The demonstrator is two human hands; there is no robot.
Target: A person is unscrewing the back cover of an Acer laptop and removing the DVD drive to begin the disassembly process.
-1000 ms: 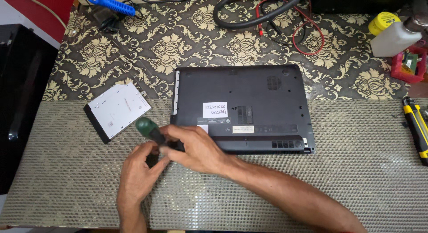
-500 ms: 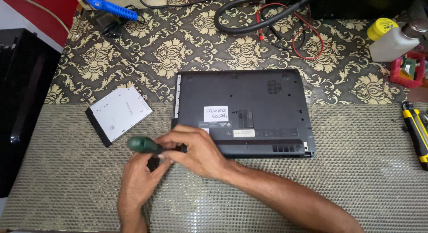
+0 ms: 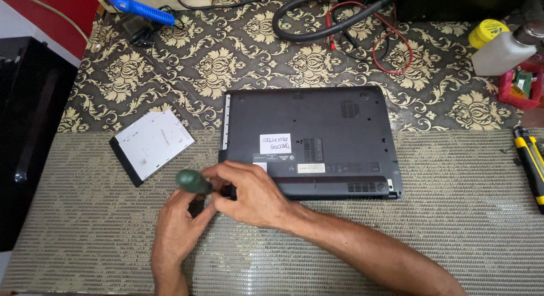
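A dark grey laptop (image 3: 317, 126) lies upside down on the table, with white stickers on its base. At its near left corner my right hand (image 3: 255, 194) grips a screwdriver with a dark green handle (image 3: 192, 181); the shaft is hidden under my fingers. My left hand (image 3: 178, 228) comes up from below and touches the handle and the right hand from underneath. A flat white optical drive (image 3: 152, 144) lies loose to the left of the laptop.
A blue tool (image 3: 139, 8) and a power strip lie at the back left. Black hose and red wires (image 3: 391, 41) are behind the laptop. A white bottle (image 3: 501, 49), yellow cap and red box stand at the back right. A yellow-black tool (image 3: 532, 163) lies at the right edge.
The green handle has tipped from pointing up-left to lying nearly level at the laptop's corner. Both hands stay at the same corner, with the left hand closer under the handle.
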